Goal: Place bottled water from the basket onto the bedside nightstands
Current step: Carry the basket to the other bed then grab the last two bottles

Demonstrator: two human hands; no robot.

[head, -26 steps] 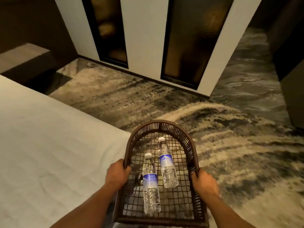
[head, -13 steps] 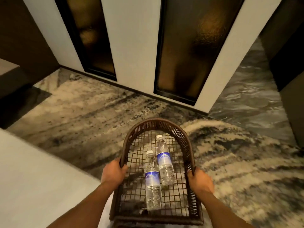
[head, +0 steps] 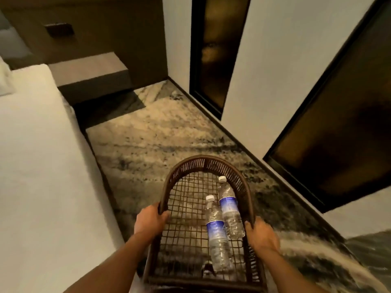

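I carry a dark wicker basket (head: 206,163) with an arched front rim in front of me. My left hand (head: 149,220) grips its left rim and my right hand (head: 261,235) grips its right rim. Two clear water bottles with white caps and blue labels lie side by side on the mesh bottom, toward the right: one nearer me (head: 216,233), one farther (head: 229,208). A brown floating nightstand (head: 88,69) juts from the dark headboard wall at the upper left, beside the bed.
The white bed (head: 38,166) fills the left side, with a pillow corner (head: 5,81) at its head. A patterned carpet aisle (head: 152,132) runs between bed and a white wall with dark glass panels (head: 220,49) on the right. A dark switch plate (head: 60,29) sits above the nightstand.
The view has swung left, bringing the bedside aisle and the nightstand into sight. The bottles have rolled toward the basket's right side. Both hands keep their hold on the rims.
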